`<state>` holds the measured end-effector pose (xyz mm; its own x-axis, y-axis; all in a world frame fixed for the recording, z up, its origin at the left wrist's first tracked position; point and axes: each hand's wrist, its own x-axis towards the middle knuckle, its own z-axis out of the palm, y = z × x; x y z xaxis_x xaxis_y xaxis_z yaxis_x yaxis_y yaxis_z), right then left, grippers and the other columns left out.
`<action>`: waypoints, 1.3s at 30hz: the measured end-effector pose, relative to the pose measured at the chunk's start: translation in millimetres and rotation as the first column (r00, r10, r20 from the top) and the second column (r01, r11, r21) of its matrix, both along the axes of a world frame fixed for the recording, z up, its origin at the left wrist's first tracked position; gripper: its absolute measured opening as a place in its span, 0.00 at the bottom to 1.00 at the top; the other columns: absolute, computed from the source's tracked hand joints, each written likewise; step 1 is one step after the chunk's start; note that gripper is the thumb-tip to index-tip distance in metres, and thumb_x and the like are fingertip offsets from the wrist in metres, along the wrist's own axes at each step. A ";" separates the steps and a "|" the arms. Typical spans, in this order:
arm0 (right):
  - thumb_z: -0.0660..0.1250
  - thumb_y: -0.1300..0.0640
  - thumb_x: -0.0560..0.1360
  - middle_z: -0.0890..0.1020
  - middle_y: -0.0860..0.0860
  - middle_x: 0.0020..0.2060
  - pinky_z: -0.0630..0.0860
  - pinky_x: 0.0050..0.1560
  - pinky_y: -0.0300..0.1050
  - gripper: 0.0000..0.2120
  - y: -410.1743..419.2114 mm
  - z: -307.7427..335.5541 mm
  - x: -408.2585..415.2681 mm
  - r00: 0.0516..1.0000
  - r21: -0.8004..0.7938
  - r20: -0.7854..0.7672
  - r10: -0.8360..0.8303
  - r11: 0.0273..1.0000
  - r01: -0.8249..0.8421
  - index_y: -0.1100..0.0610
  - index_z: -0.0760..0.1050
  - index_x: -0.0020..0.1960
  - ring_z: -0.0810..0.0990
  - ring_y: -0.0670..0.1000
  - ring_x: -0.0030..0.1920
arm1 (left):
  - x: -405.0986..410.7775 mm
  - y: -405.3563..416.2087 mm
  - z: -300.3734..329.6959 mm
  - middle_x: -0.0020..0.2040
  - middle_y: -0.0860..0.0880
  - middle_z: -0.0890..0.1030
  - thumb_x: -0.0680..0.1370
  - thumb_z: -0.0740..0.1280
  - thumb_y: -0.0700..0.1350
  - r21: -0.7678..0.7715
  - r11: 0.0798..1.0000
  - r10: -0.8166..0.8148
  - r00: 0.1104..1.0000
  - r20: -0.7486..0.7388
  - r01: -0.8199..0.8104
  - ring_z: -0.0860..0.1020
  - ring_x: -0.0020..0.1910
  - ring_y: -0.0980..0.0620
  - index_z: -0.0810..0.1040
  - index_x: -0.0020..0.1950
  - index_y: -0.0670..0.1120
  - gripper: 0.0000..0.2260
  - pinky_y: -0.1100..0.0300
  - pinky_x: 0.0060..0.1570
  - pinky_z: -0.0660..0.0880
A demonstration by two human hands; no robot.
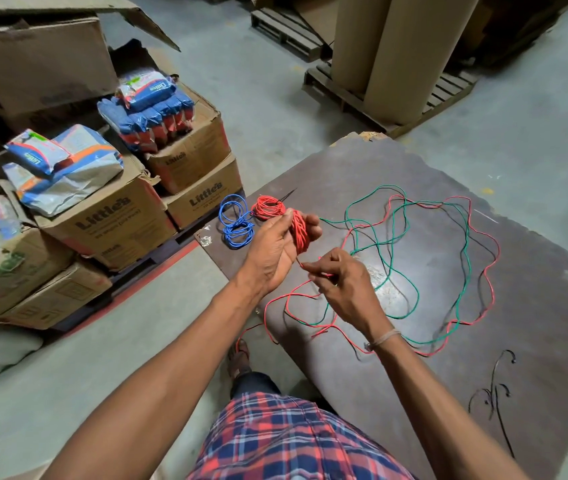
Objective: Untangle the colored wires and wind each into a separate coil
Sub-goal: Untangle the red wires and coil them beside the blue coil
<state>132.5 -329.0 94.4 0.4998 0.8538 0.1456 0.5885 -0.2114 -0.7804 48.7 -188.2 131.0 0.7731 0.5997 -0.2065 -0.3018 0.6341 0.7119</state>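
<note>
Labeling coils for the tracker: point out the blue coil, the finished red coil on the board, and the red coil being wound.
blue coil (236, 221): head view, on its overlapping loops.
finished red coil (268, 207): head view, middle of the bundle.
red coil being wound (299, 233): head view, on the turns around the left hand (277, 247).

We see a dark brown worktop (535, 271) filling the right half of the frame, its far edge chipped near the top centre. At its upper-left corner lie a blue wire coil (235, 220) and, just to its right, a red wire coil (268, 207). Across the middle and right sprawl loose loops of green wire (464, 268) and red wire (490, 271), crossing one another. A thin black wire (493, 393) lies at the lower right.
</note>
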 end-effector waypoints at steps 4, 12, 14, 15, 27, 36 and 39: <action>0.74 0.64 0.73 0.77 0.45 0.38 0.75 0.41 0.37 0.11 2.5 16.8 -8.7 0.986 0.118 0.090 -0.140 0.985 0.129 0.53 0.87 0.52 0.77 0.42 0.38 | 5.2 -4.0 -0.5 0.48 0.40 0.85 0.87 0.52 0.42 -0.008 0.996 0.084 0.996 0.010 -0.084 0.84 0.46 0.45 0.68 0.63 0.36 0.11 0.53 0.55 0.80; 0.77 0.63 0.70 0.85 0.47 0.38 0.80 0.40 0.43 0.24 17.5 55.4 -20.4 0.881 0.298 -0.258 -0.396 0.835 0.463 0.54 0.68 0.58 0.84 0.47 0.37 | 14.3 -15.9 15.9 0.55 0.37 0.83 0.87 0.50 0.43 -0.122 0.989 0.097 0.990 0.104 -0.084 0.84 0.52 0.45 0.69 0.59 0.38 0.12 0.53 0.54 0.81; 0.78 0.64 0.70 0.86 0.48 0.38 0.80 0.40 0.40 0.21 19.8 59.6 -19.8 0.866 0.326 -0.293 -0.405 0.809 0.489 0.56 0.70 0.56 0.85 0.47 0.37 | 16.3 -17.2 18.6 0.57 0.36 0.81 0.87 0.50 0.43 -0.167 0.983 0.096 0.986 0.134 -0.073 0.84 0.53 0.45 0.68 0.63 0.36 0.13 0.52 0.51 0.82; 0.78 0.64 0.70 0.86 0.48 0.38 0.81 0.41 0.40 0.18 20.5 60.7 -19.2 0.873 0.345 -0.266 -0.408 0.806 0.481 0.57 0.73 0.53 0.85 0.47 0.37 | 17.3 -17.1 18.1 0.59 0.35 0.79 0.87 0.50 0.44 -0.179 0.982 0.087 0.986 0.141 -0.060 0.83 0.55 0.44 0.67 0.67 0.35 0.15 0.50 0.53 0.82; 0.74 0.70 0.74 0.83 0.52 0.45 0.76 0.45 0.37 0.12 18.0 51.3 -11.0 0.952 0.441 0.077 -0.295 0.867 0.233 0.58 0.87 0.55 0.81 0.49 0.45 | 19.8 -11.7 18.5 0.56 0.41 0.83 0.86 0.57 0.39 -0.100 0.995 0.033 0.993 0.111 -0.022 0.81 0.57 0.50 0.75 0.62 0.37 0.11 0.60 0.59 0.77; 0.74 0.65 0.76 0.85 0.60 0.45 0.84 0.49 0.55 0.05 11.3 55.5 -11.9 0.862 0.373 -0.479 -0.166 0.851 0.371 0.62 0.84 0.52 0.87 0.58 0.44 | 3.7 6.0 20.2 0.35 0.51 0.71 0.83 0.56 0.37 -0.257 0.966 0.058 0.996 0.075 -0.037 0.69 0.34 0.55 0.72 0.62 0.30 0.13 0.61 0.45 0.77; 0.74 0.61 0.77 0.85 0.58 0.45 0.83 0.49 0.54 0.04 4.8 53.4 -2.7 0.828 0.304 -0.524 -0.197 0.865 0.399 0.58 0.83 0.52 0.86 0.55 0.45 | -5.1 5.1 17.9 0.32 0.52 0.65 0.79 0.55 0.39 -0.319 0.944 -0.023 0.983 0.183 0.082 0.61 0.26 0.55 0.75 0.60 0.30 0.17 0.61 0.33 0.69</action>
<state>129.8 -324.2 147.8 0.8118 0.5728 0.1134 0.0960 0.0607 -0.9935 43.6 -183.1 149.0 0.8431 0.4803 -0.2420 -0.3624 0.8398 0.4042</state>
